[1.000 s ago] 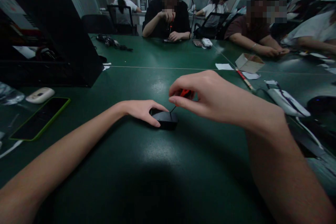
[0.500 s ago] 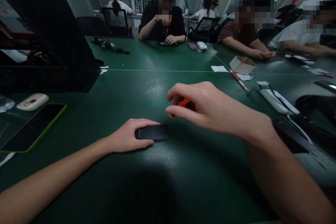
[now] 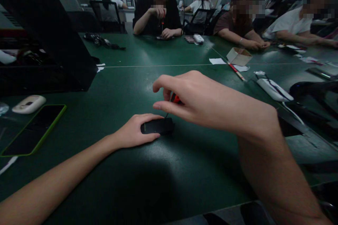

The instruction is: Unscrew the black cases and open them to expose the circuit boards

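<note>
On the green table point(image 3: 118, 182) lies a small black rectangular device point(image 3: 157, 127), its kind unclear. My left hand point(image 3: 133, 132) grips its left end, thumb along the near edge and a finger along the far edge. Above and to the right is my right hand point(image 3: 192, 98), closed on a screwdriver point(image 3: 175, 97) with an orange-red and black handle. Most of the handle is hidden in the palm. The thin shaft slants down to the left, and its tip meets the far side of the device's top; exact contact is too small to tell.
A phone with a green edge point(image 3: 34, 130) and a white case point(image 3: 29, 104) lie at left beside a black frame point(image 3: 79, 74). A small open box point(image 3: 239, 57), papers and a white pouch point(image 3: 274, 89) lie at right. Across the table a person point(image 3: 158, 14) holds a screwdriver.
The view has shifted slightly. My right hand has tilted over, hiding more of the handle, and the screwdriver's tip has moved from the device's far edge onto its top.
</note>
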### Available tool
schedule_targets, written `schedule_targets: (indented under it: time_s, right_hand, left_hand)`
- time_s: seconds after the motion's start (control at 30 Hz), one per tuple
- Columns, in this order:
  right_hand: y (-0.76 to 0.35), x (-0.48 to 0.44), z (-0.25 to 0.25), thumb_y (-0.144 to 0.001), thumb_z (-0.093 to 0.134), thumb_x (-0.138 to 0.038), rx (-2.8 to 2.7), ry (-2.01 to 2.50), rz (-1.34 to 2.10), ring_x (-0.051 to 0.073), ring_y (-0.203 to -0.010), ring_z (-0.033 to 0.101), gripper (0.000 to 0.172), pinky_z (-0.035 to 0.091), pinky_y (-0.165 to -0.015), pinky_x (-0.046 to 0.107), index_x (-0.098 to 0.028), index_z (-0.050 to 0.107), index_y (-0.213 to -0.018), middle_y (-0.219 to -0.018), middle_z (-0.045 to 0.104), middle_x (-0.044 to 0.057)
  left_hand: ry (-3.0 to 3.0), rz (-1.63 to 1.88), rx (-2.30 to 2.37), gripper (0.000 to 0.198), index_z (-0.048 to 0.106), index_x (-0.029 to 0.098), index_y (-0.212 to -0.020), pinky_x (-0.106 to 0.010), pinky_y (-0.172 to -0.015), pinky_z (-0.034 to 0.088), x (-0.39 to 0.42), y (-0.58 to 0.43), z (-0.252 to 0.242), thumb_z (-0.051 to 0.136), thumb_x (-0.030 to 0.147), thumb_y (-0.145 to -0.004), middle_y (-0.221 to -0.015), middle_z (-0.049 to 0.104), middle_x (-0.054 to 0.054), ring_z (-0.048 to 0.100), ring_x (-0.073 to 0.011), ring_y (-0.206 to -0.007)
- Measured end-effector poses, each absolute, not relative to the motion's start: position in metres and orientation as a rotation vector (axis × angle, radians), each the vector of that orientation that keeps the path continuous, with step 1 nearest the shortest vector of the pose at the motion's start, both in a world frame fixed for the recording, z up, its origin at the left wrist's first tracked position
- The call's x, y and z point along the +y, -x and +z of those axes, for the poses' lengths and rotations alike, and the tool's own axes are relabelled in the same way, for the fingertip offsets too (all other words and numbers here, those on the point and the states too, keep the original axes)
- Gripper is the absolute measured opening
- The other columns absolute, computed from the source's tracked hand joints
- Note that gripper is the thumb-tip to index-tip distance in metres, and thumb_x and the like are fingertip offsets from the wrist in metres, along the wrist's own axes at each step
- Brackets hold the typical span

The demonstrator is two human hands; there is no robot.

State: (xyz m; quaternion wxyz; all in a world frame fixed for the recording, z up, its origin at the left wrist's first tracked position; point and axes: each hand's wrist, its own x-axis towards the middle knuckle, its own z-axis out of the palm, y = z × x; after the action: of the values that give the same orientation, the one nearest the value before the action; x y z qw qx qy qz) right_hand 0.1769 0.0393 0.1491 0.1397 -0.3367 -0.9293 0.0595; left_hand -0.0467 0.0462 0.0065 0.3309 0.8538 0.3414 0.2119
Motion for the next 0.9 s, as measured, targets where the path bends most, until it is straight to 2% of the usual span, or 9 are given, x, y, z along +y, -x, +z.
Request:
schedule_targets:
  time_s: [0.17, 0.4, 0.53, 0.9]
  right_hand:
    - [-0.177, 0.041, 0.144, -0.09, 0.05, -0.01, -2.691, 0.836, 0.151, 0.017, -0.093, 0.061, 0.033, 0.039, -0.078, 0.028, -0.014, 0.057, -0.122, -0.112, 0.067, 0.007]
    - [-0.178, 0.036, 0.159, -0.092, 0.053, -0.013, -2.706, 0.819, 0.2, 0.012, -0.075, 0.057, 0.019, 0.036, -0.071, 0.026, -0.015, 0.06, -0.109, -0.088, 0.066, 0.0]
    - [-0.174, 0.033, 0.162, -0.091, 0.055, -0.015, -2.709, 0.759, 0.205, 0.012, -0.076, 0.056, 0.019, 0.036, -0.071, 0.025, -0.016, 0.06, -0.11, -0.088, 0.066, -0.001]
    - [-0.168, 0.038, 0.149, -0.094, 0.053, -0.015, -2.732, 0.639, 0.332, 0.012, -0.073, 0.053, 0.017, 0.033, -0.069, 0.027, -0.014, 0.061, -0.108, -0.088, 0.065, 0.002]
  left_hand:
    - [-2.227, 0.539, 0.894, 0.045, 0.066, 0.019, -0.128, -0.036, -0.096, 0.051, 0.046, 0.046, 0.009, 0.073, 0.034, -0.086, -0.124, 0.073, -0.007, 0.068, -0.0261, -0.111]
    - [-2.252, 0.554, 0.909, 0.048, 0.066, 0.02, -0.129, -0.036, -0.091, 0.053, 0.046, 0.048, 0.006, 0.075, 0.036, -0.084, -0.117, 0.075, -0.007, 0.07, -0.0268, -0.104]
    - [-2.235, 0.596, 0.95, 0.049, 0.067, 0.019, -0.127, -0.037, -0.087, 0.055, 0.044, 0.047, 0.004, 0.077, 0.037, -0.082, -0.114, 0.076, -0.008, 0.071, -0.0281, -0.101]
    - [-2.198, 0.648, 0.885, 0.033, 0.071, 0.018, -0.112, -0.035, -0.089, 0.056, 0.044, 0.047, 0.002, 0.075, 0.035, -0.085, -0.108, 0.076, -0.006, 0.071, -0.0262, -0.101]
